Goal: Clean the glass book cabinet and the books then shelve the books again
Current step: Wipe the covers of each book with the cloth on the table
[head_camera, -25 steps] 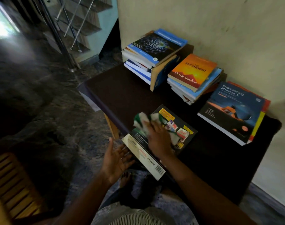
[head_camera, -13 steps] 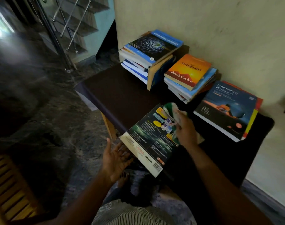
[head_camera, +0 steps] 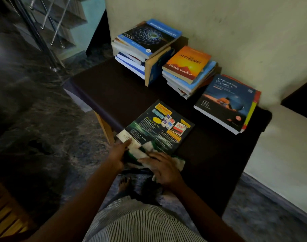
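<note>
A dark paperback with yellow labels (head_camera: 159, 124) lies flat on the dark table (head_camera: 114, 88), near its front edge. My right hand (head_camera: 164, 167) rests flat on a white and green cloth (head_camera: 139, 151) and presses it onto the book's near edge. My left hand (head_camera: 118, 152) reaches in from the left, its straight fingers touching the book's near left corner. No glass cabinet is in view.
Three stacks stand along the wall: a blue-topped stack (head_camera: 149, 37) at the back left, one topped by the orange Alchemist (head_camera: 187, 63), and the Engineering Physics book (head_camera: 226, 100) at the right. A stair railing (head_camera: 44, 32) rises far left. Wooden slats (head_camera: 6, 215) sit at the bottom left.
The book, held tilted off the table edge before, now lies flat on the table. My right hand wiped with the cloth from the far end to the near edge. My left hand moved onto the corner.
</note>
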Available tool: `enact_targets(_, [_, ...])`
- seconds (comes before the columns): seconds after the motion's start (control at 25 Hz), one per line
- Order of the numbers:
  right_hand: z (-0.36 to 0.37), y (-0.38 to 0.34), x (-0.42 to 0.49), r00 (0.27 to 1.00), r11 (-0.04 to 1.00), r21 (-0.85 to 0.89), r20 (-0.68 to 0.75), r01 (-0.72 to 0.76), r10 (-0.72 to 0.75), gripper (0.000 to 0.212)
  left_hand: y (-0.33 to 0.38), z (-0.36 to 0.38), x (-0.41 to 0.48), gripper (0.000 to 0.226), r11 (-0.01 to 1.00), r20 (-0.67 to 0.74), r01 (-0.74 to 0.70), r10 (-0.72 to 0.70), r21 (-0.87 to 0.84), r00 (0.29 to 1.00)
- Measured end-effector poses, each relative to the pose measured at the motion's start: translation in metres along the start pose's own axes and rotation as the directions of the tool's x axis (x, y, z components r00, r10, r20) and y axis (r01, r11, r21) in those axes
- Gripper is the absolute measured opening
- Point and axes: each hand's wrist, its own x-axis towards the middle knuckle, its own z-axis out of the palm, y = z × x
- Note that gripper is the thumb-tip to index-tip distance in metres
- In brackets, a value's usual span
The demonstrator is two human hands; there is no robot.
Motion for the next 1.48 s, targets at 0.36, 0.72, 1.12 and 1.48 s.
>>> enact_targets(0.36, [-0.121,-0.005,0.083,0.907,0.98,0.193,-0.42,0.039,0.047,0.062,0.088,-0.032,-0.046,0.011,0.693,-0.027,-0.662,0.696,0.286,0.718])
enact_targets(0.72, [-0.193,-0.007,0.2,0.776,0.978,0.008,-0.61,0.208,-0.16,0.038,0.22,0.033,-0.03,0.042,0.067,-0.13,-0.841,0.992,0.537,-0.004])
enact_targets(1.12, [-0.196,0.056,0.252,0.741,0.997,0.075,-0.668,-0.019,0.065,0.045,0.267,0.118,0.167,0.041,-0.518,0.772,-0.684,0.626,0.514,0.106])
enact_targets(1.48, [-0.203,0.066,0.211,0.683,0.983,-0.011,-0.721,-0.183,0.12,0.047,0.24,0.163,0.132,0.047,-0.296,0.825,-0.894,0.55,0.336,0.128])
